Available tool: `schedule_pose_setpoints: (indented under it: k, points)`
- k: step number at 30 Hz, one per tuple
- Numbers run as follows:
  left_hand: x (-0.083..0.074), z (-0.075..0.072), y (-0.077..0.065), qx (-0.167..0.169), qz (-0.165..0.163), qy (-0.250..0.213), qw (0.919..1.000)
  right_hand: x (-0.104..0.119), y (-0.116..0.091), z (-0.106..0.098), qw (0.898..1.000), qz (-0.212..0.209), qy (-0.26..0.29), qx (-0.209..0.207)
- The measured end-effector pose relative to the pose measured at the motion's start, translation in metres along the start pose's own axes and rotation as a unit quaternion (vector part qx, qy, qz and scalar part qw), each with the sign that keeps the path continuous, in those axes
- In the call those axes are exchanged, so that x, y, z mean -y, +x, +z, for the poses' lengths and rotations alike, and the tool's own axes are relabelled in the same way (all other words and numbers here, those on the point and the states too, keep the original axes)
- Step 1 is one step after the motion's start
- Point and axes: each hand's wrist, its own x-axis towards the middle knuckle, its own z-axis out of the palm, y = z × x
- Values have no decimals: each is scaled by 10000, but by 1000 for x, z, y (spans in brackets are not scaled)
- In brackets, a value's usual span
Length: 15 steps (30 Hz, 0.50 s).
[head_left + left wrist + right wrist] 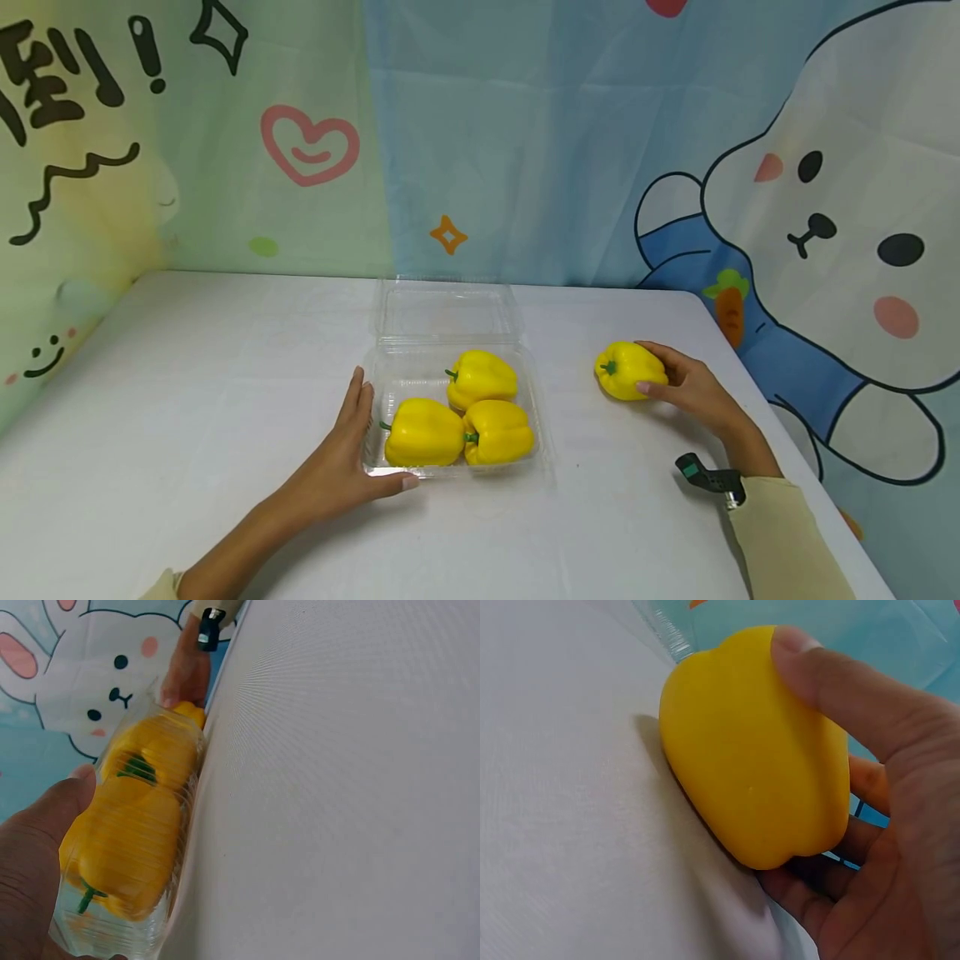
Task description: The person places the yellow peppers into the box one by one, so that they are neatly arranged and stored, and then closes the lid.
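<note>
My right hand (697,387) grips a yellow bell pepper (628,371) at the right of the table, thumb on the near side and fingers round the far side. The right wrist view shows this pepper (750,750) close to the white surface, its stem hidden. A clear plastic clamshell box (382,367) stands mid-table with its lid (450,310) laid back. Three yellow bell peppers, one at the back (483,379) and two in front, lie in it. My left hand (341,471) rests at the box's near left corner, fingers straight along the side and thumb along the front edge.
The white table (187,375) ends at a printed cloth backdrop (525,150) behind and a cartoon-animal cloth on the right. A dark wrist-camera mount (708,477) sits at my right sleeve. Bare tabletop lies between the box and the held pepper.
</note>
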Motion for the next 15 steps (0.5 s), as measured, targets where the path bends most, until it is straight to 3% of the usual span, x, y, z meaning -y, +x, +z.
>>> schedule_pose_setpoints:
  k: [15]
  points:
    - [-2,-1,-1,32,-21,-30,10000,2,0,3,9998,80,-167,-106]
